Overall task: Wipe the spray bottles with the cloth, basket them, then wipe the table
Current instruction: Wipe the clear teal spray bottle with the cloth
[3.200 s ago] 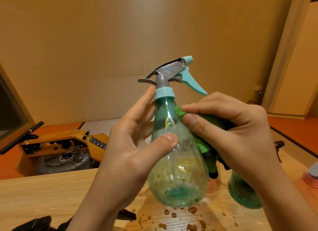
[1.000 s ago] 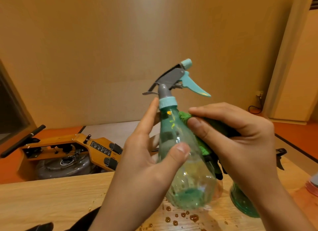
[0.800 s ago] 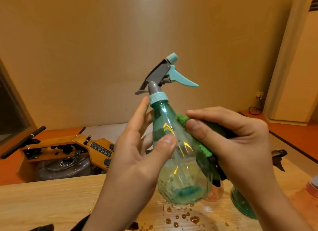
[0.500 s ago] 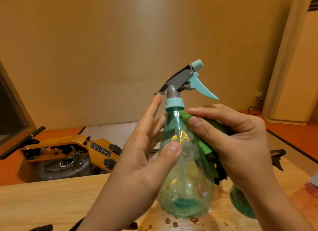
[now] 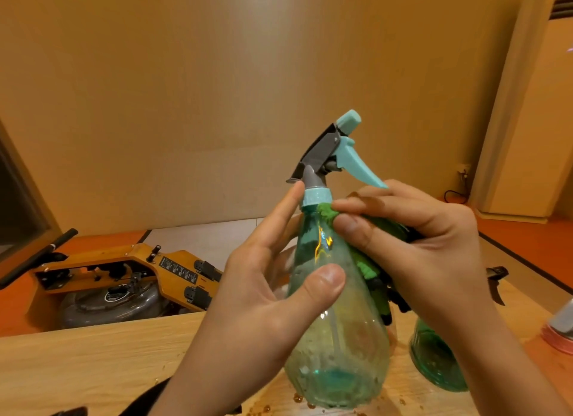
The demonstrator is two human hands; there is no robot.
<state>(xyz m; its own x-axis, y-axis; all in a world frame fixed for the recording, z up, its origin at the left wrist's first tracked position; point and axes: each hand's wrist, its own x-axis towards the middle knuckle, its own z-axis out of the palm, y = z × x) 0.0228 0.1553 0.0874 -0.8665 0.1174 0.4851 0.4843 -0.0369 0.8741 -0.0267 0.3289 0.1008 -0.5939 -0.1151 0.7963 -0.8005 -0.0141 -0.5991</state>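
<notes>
My left hand (image 5: 260,294) holds a clear teal spray bottle (image 5: 338,347) in the air above the wooden table (image 5: 86,353), thumb on its front and fingers behind its neck. The bottle has a grey and light blue trigger head pointing right and is wet with drops. My right hand (image 5: 418,248) pinches a green cloth (image 5: 366,260) against the bottle's shoulder just under the collar. A second green spray bottle (image 5: 434,363) stands on the table behind my right forearm, mostly hidden.
Water drops (image 5: 297,398) lie on the table under the held bottle. A pink-rimmed object (image 5: 558,335) sits at the right edge. Beyond the table's far edge, a yellow wooden machine with a clear tank (image 5: 117,285) stands on the orange floor. Something black (image 5: 71,411) shows at the bottom left.
The bottle has swung back and forth in my left hand and now tilts right again. The cloth in my right hand has slid up from the body to just under the collar.
</notes>
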